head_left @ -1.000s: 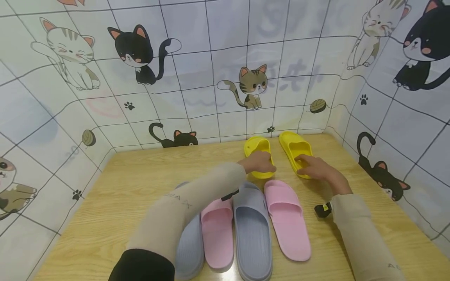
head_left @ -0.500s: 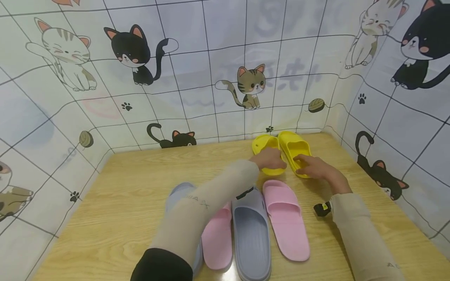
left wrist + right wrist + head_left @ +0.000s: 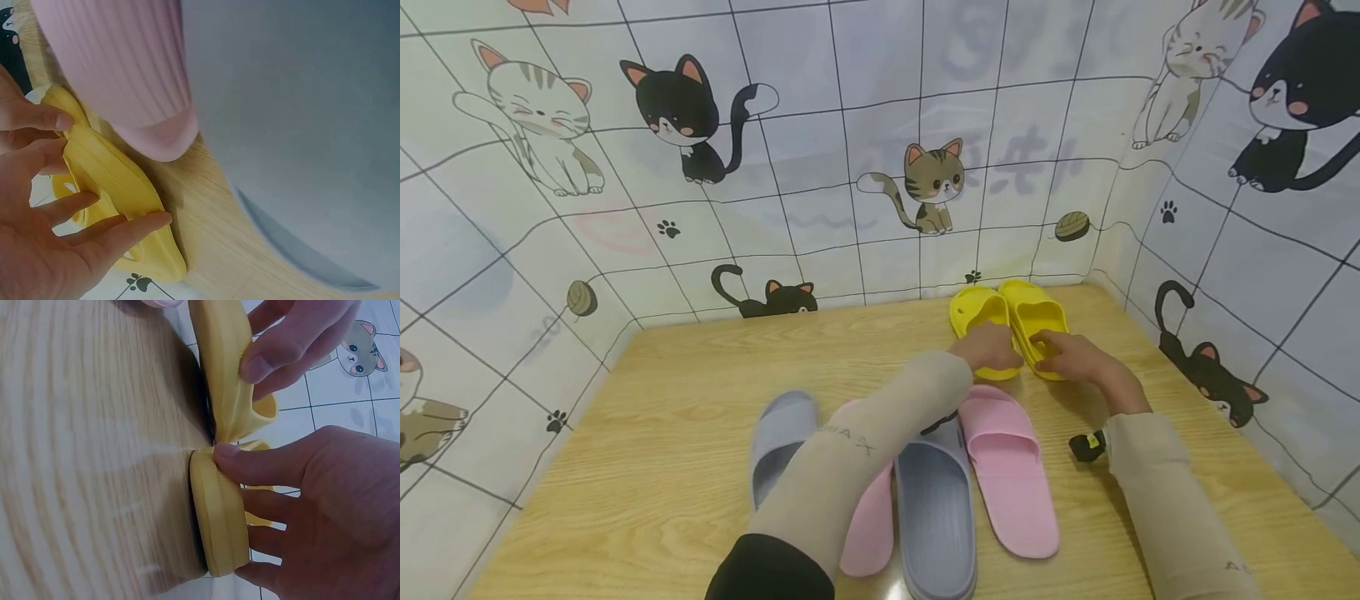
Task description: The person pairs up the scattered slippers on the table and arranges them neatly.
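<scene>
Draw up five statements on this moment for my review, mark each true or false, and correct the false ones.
1. The left hand holds the left yellow clog. True.
2. From left to right come the left gray slipper, left pink slipper, right gray slipper and right pink slipper. True.
3. The right hand grips the right pink slipper. False: it is on the right yellow clog.
4. The left yellow clog stands far from the right yellow clog. False: they are close together, side by side.
5. In the head view, the left sleeve partly hides the left pink slipper. True.
</scene>
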`<control>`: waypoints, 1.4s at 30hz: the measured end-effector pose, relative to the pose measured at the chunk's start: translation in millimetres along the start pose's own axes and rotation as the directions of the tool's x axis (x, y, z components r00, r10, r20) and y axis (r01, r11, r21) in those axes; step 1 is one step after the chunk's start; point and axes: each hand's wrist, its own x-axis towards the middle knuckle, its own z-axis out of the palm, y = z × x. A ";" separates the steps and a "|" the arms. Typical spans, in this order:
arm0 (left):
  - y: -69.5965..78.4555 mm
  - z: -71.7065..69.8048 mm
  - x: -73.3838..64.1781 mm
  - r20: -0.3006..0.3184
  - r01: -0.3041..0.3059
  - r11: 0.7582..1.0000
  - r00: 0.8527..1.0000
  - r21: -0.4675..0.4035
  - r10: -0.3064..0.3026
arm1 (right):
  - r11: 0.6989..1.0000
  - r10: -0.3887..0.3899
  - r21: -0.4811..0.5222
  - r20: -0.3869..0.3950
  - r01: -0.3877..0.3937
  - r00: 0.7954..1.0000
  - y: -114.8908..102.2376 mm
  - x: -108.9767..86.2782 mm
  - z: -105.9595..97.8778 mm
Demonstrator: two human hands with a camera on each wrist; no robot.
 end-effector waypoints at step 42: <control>-16.9 -33.7 -22.9 0.016 -0.227 0.970 0.973 -0.091 0.230 | 0.993 -0.083 -0.086 -0.091 0.075 0.992 -19.7 -5.6 -25.1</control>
